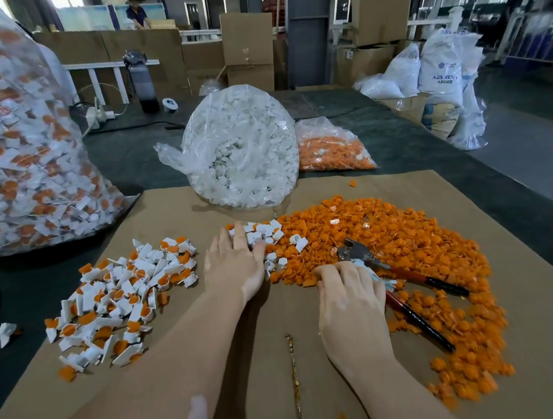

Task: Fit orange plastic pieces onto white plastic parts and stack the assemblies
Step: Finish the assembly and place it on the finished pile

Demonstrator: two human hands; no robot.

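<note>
Left hand [236, 265] is out flat at the centre of the frame, palm down, fingers straight and close together, the tips lying on the small cluster of white parts [264, 233] just above it. So the white parts sit dead ahead of those fingertips, touching them, and run off to the right into the edge of the orange pieces [391, 230]. No reach needed there; a curl of the fingers looks like all the next pick would take.

Right hand [348, 292] is lower and to the right, knuckles up, fingers curled down at the near edge of the orange heap. Whether it pinches a piece or just rakes at them, I cannot tell; the fingertips are hidden under the hand. The orange pieces spread up and to the right from it, right against the fingers.

Pliers [410, 280] lie across the heap just beside that hand, red and black handles pointing to the lower right, metal head to the upper left.

Finished assemblies [119, 296] are piled loose at the left of the cardboard sheet [544, 368], well apart from the right hand, near the left wrist. So by my reading the left hand is the closer one for setting a finished piece down.
</note>
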